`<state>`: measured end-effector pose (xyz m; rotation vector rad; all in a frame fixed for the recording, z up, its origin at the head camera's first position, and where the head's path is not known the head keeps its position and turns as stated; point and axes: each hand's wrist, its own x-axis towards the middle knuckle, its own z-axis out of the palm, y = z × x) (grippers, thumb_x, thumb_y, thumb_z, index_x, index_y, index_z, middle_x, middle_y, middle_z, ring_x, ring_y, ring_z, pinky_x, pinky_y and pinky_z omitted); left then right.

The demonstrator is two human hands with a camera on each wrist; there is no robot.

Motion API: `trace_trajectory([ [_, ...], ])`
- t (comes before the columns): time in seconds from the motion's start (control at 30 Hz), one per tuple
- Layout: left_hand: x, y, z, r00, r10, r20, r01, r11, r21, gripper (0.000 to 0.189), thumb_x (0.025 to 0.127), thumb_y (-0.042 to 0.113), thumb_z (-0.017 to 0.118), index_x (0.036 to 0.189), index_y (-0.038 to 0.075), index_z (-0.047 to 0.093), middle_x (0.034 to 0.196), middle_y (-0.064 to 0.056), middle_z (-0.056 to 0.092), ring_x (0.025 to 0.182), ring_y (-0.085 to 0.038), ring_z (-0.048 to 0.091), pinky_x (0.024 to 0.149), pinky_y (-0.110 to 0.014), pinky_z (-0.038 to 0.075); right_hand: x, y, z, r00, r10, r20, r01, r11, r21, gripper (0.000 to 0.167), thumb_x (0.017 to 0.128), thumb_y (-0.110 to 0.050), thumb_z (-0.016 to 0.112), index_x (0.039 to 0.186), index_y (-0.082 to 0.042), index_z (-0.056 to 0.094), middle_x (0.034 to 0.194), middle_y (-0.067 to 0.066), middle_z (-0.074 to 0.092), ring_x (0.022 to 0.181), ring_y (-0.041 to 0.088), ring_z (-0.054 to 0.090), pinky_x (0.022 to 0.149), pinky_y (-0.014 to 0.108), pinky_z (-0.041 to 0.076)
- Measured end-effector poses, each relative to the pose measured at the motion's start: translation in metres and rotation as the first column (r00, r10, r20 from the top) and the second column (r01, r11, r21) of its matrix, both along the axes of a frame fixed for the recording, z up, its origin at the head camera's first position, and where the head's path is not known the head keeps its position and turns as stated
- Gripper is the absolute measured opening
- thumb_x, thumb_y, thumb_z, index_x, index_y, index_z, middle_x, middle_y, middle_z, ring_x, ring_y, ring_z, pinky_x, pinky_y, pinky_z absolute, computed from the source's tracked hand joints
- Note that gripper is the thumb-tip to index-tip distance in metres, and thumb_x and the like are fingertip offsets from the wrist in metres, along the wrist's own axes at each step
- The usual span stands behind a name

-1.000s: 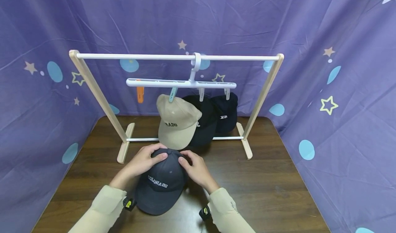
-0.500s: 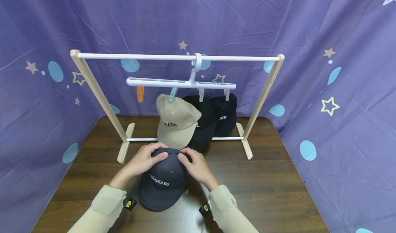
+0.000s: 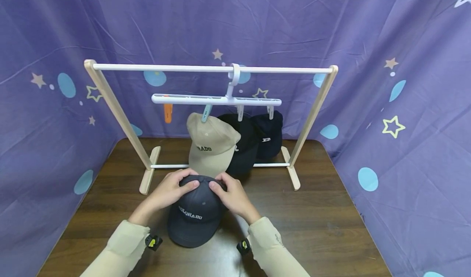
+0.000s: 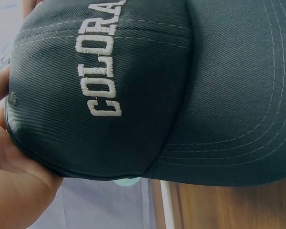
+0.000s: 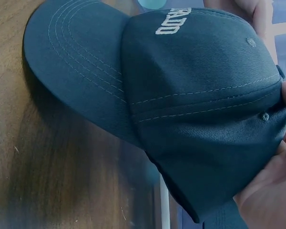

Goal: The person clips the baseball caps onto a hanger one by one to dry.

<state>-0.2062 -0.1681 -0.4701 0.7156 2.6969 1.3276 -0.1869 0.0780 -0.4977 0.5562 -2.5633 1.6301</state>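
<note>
Both hands hold a dark grey baseball cap (image 3: 196,211) lettered COLORADO, its brim pointing down toward the near side. My left hand (image 3: 171,190) pinches the crown's upper left, thumb in front and the fingers behind. On the upper right, my right hand (image 3: 235,196) grips the crown the same way. The cap's front fills most of the left wrist view. In the right wrist view the cap's side panel hangs loose below the right hand (image 5: 269,191). Just behind, a beige cap (image 3: 211,142) hangs from a light blue clip (image 3: 206,113).
A white hanger (image 3: 217,100) hooks over the bar of a wooden rack (image 3: 117,111). Its orange clip (image 3: 168,113) at the left holds nothing. A black cap (image 3: 243,146) and a navy cap (image 3: 270,136) hang from grey clips at the right. The rack stands on a brown table (image 3: 312,228).
The dark grey cap's brim has risen a little and swung slightly right. The right hand has edged up and left; the left hand has hardly moved.
</note>
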Motion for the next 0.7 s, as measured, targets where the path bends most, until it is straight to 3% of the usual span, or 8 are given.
trace_trajectory([
  [0.33, 0.0009, -0.0012, 0.0021, 1.000, -0.008, 0.019, 0.007, 1.000, 0.007, 0.014, 0.103, 0.035, 0.072, 0.112, 0.025, 0.074, 0.104, 0.006, 0.073, 0.098, -0.016, 0.066, 0.088, -0.039, 0.051, -0.0015, -0.0002, 0.0031, 1.000, 0.009, -0.013, -0.009, 1.000, 0.015, 0.015, 0.104, -0.030, 0.068, 0.102, -0.015, 0.071, 0.098, -0.002, 0.075, 0.090, 0.012, 0.066, 0.084, 0.031, 0.052],
  [0.7, 0.0032, -0.0057, 0.0058, 1.000, 0.014, -0.023, -0.015, 1.000, -0.024, 0.013, 0.104, 0.037, 0.070, 0.111, 0.026, 0.075, 0.102, 0.010, 0.073, 0.097, -0.013, 0.067, 0.088, -0.037, 0.051, -0.0024, -0.0017, 0.0086, 0.999, 0.031, -0.038, -0.030, 0.999, 0.028, 0.015, 0.105, -0.029, 0.067, 0.104, -0.015, 0.073, 0.097, -0.003, 0.075, 0.088, 0.011, 0.066, 0.083, 0.029, 0.052],
])
